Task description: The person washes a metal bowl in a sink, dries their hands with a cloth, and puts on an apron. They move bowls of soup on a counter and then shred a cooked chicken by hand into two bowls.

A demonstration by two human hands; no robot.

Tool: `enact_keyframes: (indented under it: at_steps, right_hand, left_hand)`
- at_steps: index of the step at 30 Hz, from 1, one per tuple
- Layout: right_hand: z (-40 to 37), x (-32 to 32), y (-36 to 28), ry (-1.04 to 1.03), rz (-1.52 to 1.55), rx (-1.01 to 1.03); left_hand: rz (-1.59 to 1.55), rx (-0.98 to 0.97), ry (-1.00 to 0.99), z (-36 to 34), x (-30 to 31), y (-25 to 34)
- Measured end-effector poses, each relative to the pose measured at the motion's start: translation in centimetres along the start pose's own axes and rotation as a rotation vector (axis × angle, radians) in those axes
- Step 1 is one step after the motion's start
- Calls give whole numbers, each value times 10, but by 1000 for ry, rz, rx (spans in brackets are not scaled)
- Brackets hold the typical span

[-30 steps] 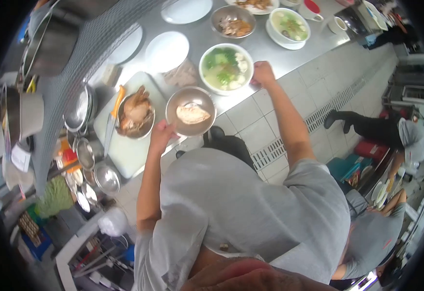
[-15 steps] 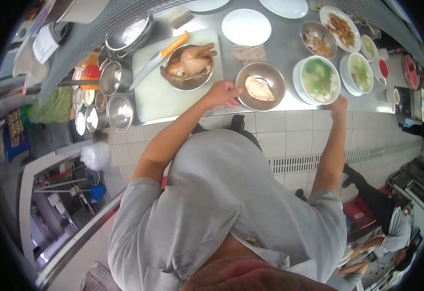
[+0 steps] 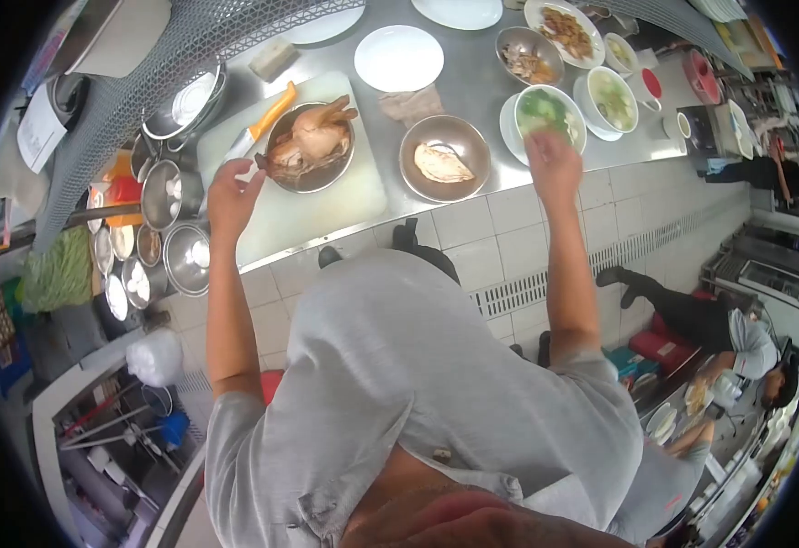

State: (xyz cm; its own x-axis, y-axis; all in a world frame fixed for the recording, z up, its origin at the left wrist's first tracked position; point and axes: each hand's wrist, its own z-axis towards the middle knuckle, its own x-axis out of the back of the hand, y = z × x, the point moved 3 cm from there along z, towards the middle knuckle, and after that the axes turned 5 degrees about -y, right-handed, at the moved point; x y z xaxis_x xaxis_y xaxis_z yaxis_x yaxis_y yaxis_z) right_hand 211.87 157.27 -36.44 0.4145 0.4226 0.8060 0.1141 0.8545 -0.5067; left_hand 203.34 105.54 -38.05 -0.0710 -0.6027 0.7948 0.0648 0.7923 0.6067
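My left hand (image 3: 233,199) is over the left side of the white cutting board (image 3: 312,215), thumb and index finger apart, close to the blade of an orange-handled knife (image 3: 273,111). Beside it, a metal bowl holds a cooked bird (image 3: 317,137). My right hand (image 3: 555,163) is over the near part of a white bowl of green soup (image 3: 545,108), its fingers drawn together; whatever is between them is hidden. Between my hands, a metal bowl (image 3: 418,183) holds a pale piece of meat (image 3: 443,164).
White plates (image 3: 399,58), a folded cloth (image 3: 410,105), a second soup bowl (image 3: 611,99) and a metal bowl of food scraps (image 3: 529,57) stand on the steel counter. Metal pots (image 3: 169,194) stand at left. A person (image 3: 751,342) is at lower right.
My left hand has moved left from the middle metal bowl to the board's left side. My right hand has gone from the soup bowl's near edge to above the soup. The view has shifted.
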Motion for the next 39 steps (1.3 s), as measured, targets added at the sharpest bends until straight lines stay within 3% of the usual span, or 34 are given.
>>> enact_keyframes:
  at_steps: [3, 4, 7, 10, 13, 17, 19, 24, 27, 31, 34, 35, 37, 39]
  right_hand:
    - [76, -40, -17, 85, -487, 261]
    - [100, -59, -12, 102, -649, 328]
    - [156, -115, 19, -250, -874, 190]
    - [178, -134, 30, -430, -862, 154]
    - [184, -136, 27, -418, -749, 194]
    - [174, -129, 5, -253, -658, 310]
    - [159, -123, -22, -166, -584, 420]
    - [88, -113, -136, -281, -348, 751]
    - [56, -149, -187, -379, -246, 942]
    - [33, -200, -221, -491, -235, 1093]
    - [28, -198, -242, -607, -285, 921]
    - [23, -187, -254, -594, -158, 898]
    - [4, -158, -288, -577, 92, 833]
    - [-17, -171, -310, -536, 148, 1004]
  left_hand:
    - [-8, 83, 30, 2, -8, -35]
    - [-116, 152, -75, -2, -18, -46]
    - [-352, 351, -345, -14, -49, -60]
    - [-635, 514, -461, -23, -76, -48]
    - [-865, 557, -401, -21, -89, -43]
    - [-934, 570, -299, -21, -84, -46]
    - [-918, 589, -281, -33, -74, -55]
    - [-1008, 580, -217, -82, -59, -88]
    - [-1062, 558, -157, -96, -56, -95]
    - [-986, 550, -189, -104, -52, -94]
    - [-793, 471, -117, -112, -37, -98]
    - [-643, 452, -52, -114, -24, -99]
    - [-410, 273, 108, -108, 4, -88]
    - [-172, 105, 168, -101, 20, -74]
